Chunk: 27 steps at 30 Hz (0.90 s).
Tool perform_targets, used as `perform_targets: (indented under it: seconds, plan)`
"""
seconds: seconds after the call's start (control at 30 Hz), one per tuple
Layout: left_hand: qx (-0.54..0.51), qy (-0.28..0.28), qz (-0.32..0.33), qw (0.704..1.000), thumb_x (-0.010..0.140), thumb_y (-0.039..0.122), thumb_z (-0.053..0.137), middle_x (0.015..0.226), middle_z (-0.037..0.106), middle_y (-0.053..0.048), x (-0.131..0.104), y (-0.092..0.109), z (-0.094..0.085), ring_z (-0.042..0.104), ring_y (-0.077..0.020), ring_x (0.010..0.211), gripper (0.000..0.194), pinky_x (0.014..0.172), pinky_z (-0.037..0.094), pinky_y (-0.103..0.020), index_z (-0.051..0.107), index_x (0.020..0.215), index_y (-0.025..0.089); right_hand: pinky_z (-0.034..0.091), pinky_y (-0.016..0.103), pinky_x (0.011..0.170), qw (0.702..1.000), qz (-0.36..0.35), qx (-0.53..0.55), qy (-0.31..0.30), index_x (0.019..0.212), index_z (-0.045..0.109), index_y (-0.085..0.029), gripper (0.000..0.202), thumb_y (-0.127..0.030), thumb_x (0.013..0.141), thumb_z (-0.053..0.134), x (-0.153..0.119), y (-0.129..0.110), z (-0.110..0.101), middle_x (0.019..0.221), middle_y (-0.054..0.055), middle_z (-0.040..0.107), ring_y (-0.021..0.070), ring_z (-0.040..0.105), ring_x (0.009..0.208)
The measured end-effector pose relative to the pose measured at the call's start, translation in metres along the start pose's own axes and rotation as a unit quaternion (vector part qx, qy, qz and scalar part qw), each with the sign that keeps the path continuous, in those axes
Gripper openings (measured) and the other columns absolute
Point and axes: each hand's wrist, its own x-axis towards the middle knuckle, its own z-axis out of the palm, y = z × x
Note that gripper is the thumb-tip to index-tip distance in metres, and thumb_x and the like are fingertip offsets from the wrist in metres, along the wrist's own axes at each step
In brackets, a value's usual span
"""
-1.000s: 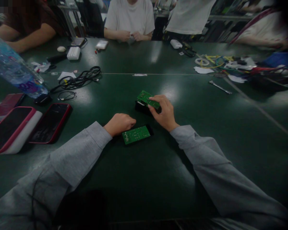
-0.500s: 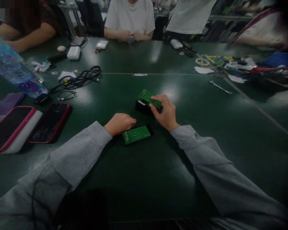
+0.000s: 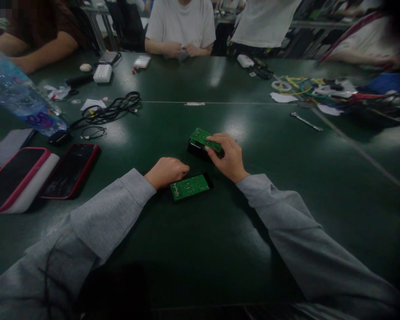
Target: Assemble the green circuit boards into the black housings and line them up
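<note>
My right hand (image 3: 229,155) pinches a green circuit board (image 3: 201,137) between thumb and fingers. That board lies slightly tilted over a black case (image 3: 196,150), and a pale part shows under its near edge. Closer to me, a second circuit board (image 3: 190,187) rests on the table with a dark edge around it. My left hand (image 3: 168,172) is closed in a fist just behind and left of this second board. Whatever its curled fingers hold, if anything, is hidden.
Two red-edged phones (image 3: 71,171) (image 3: 16,175) and a plastic bottle (image 3: 23,95) are at the left. Black cables (image 3: 115,109) lie beyond them. At the right are a wrench (image 3: 306,122) and tangled wires (image 3: 320,86). People sit across the table.
My right hand has lowered the circuit board a little and shifted it slightly left, closer onto the black case. The left hand and the second board have stayed in place.
</note>
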Motion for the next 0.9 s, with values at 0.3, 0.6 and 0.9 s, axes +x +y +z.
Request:
perform_targets:
  seconds: [0.3, 0.6, 0.9]
  plan:
    - [0.009, -0.009, -0.006, 1.0, 0.092, 0.015, 0.045, 0.072, 0.067, -0.002, 0.0005, 0.0014, -0.0036, 0.06, -0.0138, 0.065, 0.028, 0.051, 0.032, -0.026, 0.069, 0.077, 0.02, 0.05, 0.046, 0.092, 0.999, 0.01, -0.02, -0.038, 0.119, 0.055, -0.023, 0.026, -0.037, 0.097, 0.053, 0.0004, 0.0036, 0.0033, 0.112, 0.009, 0.062, 0.0267, 0.059, 0.107]
    - [0.012, -0.025, -0.018, 0.999, 0.092, 0.016, 0.044, 0.075, 0.069, -0.002, 0.001, 0.003, -0.0048, 0.062, -0.0148, 0.067, 0.029, 0.052, 0.032, -0.027, 0.069, 0.079, 0.02, 0.049, 0.046, 0.092, 0.997, 0.016, -0.021, -0.068, 0.122, 0.053, -0.023, 0.031, -0.041, 0.098, 0.051, 0.0018, 0.0002, 0.0023, 0.115, 0.011, 0.059, 0.0282, 0.057, 0.109]
    - [0.008, -0.029, -0.019, 0.999, 0.092, 0.015, 0.044, 0.075, 0.069, -0.002, 0.0011, 0.0032, -0.0055, 0.062, -0.0161, 0.068, 0.028, 0.052, 0.031, -0.028, 0.069, 0.078, 0.02, 0.048, 0.045, 0.092, 0.997, 0.021, -0.02, -0.076, 0.123, 0.053, -0.02, 0.033, -0.04, 0.098, 0.051, 0.0018, 0.001, 0.0027, 0.114, 0.013, 0.06, 0.0282, 0.057, 0.108]
